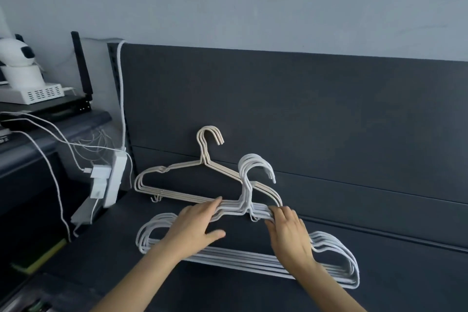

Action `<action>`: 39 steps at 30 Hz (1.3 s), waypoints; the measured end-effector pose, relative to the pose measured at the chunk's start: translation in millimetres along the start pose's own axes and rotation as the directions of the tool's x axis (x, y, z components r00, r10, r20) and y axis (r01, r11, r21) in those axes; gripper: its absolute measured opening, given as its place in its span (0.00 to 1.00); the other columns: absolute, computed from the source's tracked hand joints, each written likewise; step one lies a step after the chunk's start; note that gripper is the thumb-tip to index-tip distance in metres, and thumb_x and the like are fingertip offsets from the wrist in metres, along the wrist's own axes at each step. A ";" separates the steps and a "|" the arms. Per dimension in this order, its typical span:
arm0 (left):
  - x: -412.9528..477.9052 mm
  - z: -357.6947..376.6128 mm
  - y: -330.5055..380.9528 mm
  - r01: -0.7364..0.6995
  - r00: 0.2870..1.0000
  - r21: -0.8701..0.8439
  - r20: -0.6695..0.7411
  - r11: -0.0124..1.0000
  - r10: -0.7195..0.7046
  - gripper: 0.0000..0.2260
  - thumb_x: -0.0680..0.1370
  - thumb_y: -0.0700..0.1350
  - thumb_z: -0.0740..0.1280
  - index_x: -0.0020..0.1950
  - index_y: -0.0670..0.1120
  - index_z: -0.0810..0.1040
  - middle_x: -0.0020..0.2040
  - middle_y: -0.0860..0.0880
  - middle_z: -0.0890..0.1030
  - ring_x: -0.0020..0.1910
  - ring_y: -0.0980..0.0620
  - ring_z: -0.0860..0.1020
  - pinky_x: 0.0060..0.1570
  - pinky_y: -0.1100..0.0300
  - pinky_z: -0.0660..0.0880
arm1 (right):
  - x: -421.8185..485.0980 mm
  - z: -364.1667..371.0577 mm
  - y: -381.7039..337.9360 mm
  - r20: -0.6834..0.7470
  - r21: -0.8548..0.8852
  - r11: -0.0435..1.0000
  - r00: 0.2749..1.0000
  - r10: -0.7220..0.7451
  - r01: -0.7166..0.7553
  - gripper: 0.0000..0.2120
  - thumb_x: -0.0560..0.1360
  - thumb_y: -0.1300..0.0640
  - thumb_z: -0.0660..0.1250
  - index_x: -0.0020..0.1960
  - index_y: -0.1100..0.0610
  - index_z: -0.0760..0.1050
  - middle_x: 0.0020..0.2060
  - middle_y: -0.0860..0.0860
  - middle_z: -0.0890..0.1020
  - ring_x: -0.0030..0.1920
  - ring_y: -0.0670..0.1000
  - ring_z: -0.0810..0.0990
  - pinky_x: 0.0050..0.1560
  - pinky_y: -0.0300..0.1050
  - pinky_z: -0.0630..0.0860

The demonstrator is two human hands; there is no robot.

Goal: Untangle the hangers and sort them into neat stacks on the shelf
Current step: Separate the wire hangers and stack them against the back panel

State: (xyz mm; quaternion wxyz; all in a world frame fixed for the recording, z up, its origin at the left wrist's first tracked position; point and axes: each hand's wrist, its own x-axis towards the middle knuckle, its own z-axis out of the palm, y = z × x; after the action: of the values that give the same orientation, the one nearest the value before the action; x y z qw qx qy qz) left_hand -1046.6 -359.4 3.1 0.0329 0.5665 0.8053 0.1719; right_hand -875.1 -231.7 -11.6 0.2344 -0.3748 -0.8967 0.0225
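Note:
A stack of several white hangers (253,261) lies flat on the dark shelf (379,294), hooks pointing toward the back panel. Behind it a stack of beige hangers (177,168) leans against the panel, hooks up. My left hand (197,223) lies on the left shoulder of the white stack, its straight fingers touching the wires and the thumb spread. My right hand (288,233) rests on the right shoulder, fingertips curled over the wires near the hook necks. The middle of the white stack is hidden under both hands.
A white power strip (115,180) with plugged chargers and cables hangs at the shelf's left end. Further left a black router (63,106) and a white camera (17,58) stand on a lower ledge. The dark back panel (329,121) rises behind the hangers.

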 end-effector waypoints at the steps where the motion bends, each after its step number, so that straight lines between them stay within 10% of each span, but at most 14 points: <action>1: 1.3 -0.5 -5.7 0.005 0.999 0.055 -0.052 0.998 -0.003 0.29 0.77 0.52 0.61 0.75 0.52 0.52 0.73 0.53 0.64 0.70 0.53 0.65 0.69 0.58 0.62 | 5.1 1.4 -6.7 0.009 0.021 1.000 1.000 0.003 -0.003 0.15 0.69 0.48 0.54 0.45 0.52 0.78 0.33 0.47 0.80 0.32 0.48 0.80 0.29 0.40 0.75; 14: 47.6 -23.0 -104.2 0.204 0.942 0.038 -0.278 0.978 -0.185 0.21 0.79 0.39 0.59 0.72 0.46 0.62 0.67 0.47 0.73 0.64 0.49 0.73 0.61 0.58 0.71 | 88.4 41.5 -93.1 0.114 0.170 0.983 0.990 -0.087 0.067 0.18 0.79 0.51 0.52 0.67 0.55 0.64 0.61 0.53 0.72 0.63 0.55 0.69 0.63 0.47 0.63; 21: 65.1 -14.8 -112.6 0.221 0.927 0.002 -0.312 0.975 -0.209 0.23 0.77 0.36 0.59 0.71 0.50 0.64 0.65 0.49 0.75 0.62 0.50 0.75 0.58 0.59 0.72 | 92.4 65.9 -92.5 0.026 0.056 0.998 1.000 0.004 -0.006 0.19 0.70 0.49 0.54 0.48 0.56 0.81 0.39 0.50 0.83 0.39 0.52 0.83 0.42 0.47 0.80; 27: 61.8 -1.1 -114.4 0.215 0.940 0.066 -0.285 0.974 -0.188 0.24 0.80 0.45 0.57 0.74 0.45 0.55 0.72 0.47 0.66 0.70 0.51 0.65 0.71 0.57 0.60 | 83.3 74.6 -90.2 -0.039 -0.019 0.998 0.998 -0.053 0.053 0.19 0.68 0.49 0.67 0.54 0.59 0.78 0.41 0.50 0.84 0.39 0.50 0.83 0.38 0.45 0.81; 39: 63.0 -5.6 -110.0 0.219 0.961 0.056 -0.186 0.974 -0.205 0.22 0.81 0.46 0.53 0.74 0.45 0.53 0.75 0.46 0.59 0.74 0.49 0.57 0.74 0.54 0.55 | 75.6 67.5 -94.2 -0.050 -0.049 0.998 0.998 0.025 -0.027 0.23 0.71 0.50 0.51 0.54 0.61 0.78 0.42 0.51 0.84 0.40 0.51 0.84 0.40 0.47 0.81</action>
State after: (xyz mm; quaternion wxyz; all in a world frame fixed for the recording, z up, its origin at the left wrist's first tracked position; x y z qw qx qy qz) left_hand -1169.5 -335.5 -17.3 -0.0431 0.4599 0.8671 0.1867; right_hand -1013.0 -238.6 -20.8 0.2467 -0.3926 -0.8860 -0.0061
